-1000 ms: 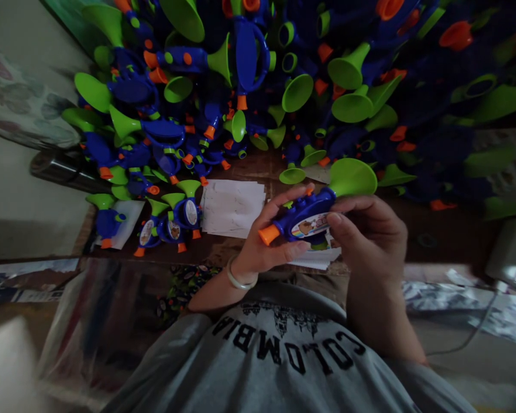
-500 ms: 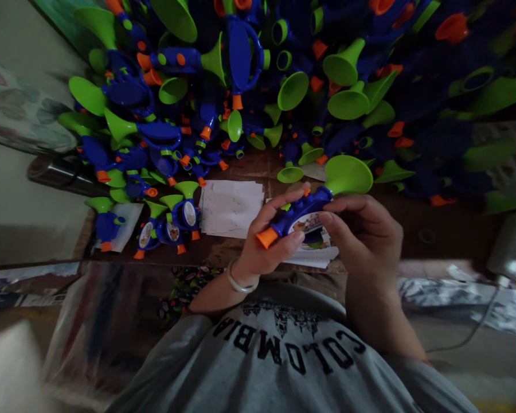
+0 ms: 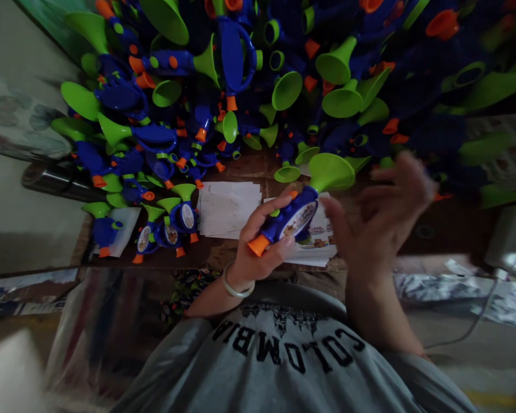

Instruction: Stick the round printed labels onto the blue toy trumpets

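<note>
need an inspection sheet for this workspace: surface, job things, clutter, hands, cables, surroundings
surface: brown table, dimly lit
job's things: toy trumpet with an oval sticker; printed sheets partly behind it
clutter: trumpet pile across the back; three stickered trumpets and white papers left of the held one
hands: left hand holds the trumpet; right hand open beside it, blurred, holding nothing
cables: one thin cable below the pale box at right
surroundings: patterned cloth at left, plastic sheeting lower left
</note>
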Demonstrator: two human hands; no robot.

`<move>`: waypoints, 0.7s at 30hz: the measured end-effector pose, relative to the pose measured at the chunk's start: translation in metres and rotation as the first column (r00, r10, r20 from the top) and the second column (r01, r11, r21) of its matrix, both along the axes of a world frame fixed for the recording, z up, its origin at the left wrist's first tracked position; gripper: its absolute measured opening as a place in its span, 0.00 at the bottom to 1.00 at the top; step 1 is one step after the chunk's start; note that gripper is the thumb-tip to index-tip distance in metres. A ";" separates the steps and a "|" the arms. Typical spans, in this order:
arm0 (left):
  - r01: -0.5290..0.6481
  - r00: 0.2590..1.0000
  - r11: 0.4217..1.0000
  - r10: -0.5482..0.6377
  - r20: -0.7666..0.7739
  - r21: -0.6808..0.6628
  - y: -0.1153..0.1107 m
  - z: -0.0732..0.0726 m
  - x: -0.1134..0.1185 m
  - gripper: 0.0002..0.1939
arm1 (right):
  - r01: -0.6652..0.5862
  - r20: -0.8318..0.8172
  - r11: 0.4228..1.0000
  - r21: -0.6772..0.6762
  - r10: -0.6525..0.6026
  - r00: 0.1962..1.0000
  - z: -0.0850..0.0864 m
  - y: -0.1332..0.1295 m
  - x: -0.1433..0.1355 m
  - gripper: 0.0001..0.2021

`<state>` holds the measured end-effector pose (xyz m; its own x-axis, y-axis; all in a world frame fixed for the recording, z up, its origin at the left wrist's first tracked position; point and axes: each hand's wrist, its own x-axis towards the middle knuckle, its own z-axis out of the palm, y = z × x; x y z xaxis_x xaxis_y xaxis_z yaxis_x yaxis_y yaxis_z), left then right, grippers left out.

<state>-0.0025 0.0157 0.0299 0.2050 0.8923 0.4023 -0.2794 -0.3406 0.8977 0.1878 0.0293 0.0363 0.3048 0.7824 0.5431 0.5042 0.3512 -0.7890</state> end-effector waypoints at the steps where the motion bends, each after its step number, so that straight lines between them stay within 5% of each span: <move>1: -0.057 0.996 0.996 0.062 -0.064 0.069 0.002 -0.001 -0.008 0.27 | 0.069 0.043 0.998 0.010 -0.069 0.997 -0.005 0.005 0.007 0.44; 4: -0.261 0.847 0.874 0.411 -0.337 0.410 0.012 -0.008 -0.052 0.27 | 0.071 0.260 0.987 -0.141 -0.032 0.965 -0.022 0.015 0.028 0.35; 6: -0.309 0.585 0.723 0.657 -0.476 0.618 0.019 -0.016 -0.092 0.30 | 0.020 0.432 0.941 -0.339 0.137 0.891 -0.033 0.018 0.037 0.29; 8: -0.309 0.309 0.624 0.780 -0.545 0.718 0.022 -0.025 -0.135 0.30 | 0.033 0.551 0.864 -0.503 0.291 0.782 -0.043 0.019 0.041 0.30; 11: -0.352 0.043 0.692 0.684 -0.728 0.630 0.021 -0.039 -0.188 0.27 | 0.068 0.573 0.775 -0.628 0.401 0.715 -0.055 0.021 0.037 0.40; 15: -0.291 -0.014 0.834 0.486 -0.874 0.469 0.016 -0.049 -0.222 0.40 | 0.009 0.525 0.732 -0.681 0.480 0.703 -0.064 0.028 0.030 0.49; 21: -0.286 -0.005 0.812 0.531 -0.848 0.510 0.016 -0.049 -0.206 0.38 | -0.020 0.500 0.724 -0.690 0.497 0.709 -0.073 0.030 0.029 0.42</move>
<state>-0.2085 0.0317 -0.0193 0.1295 0.9313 0.3404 0.9590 -0.2049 0.1957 0.2172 0.0596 -0.0363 -0.1825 0.9778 -0.1034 0.9066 0.1266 -0.4026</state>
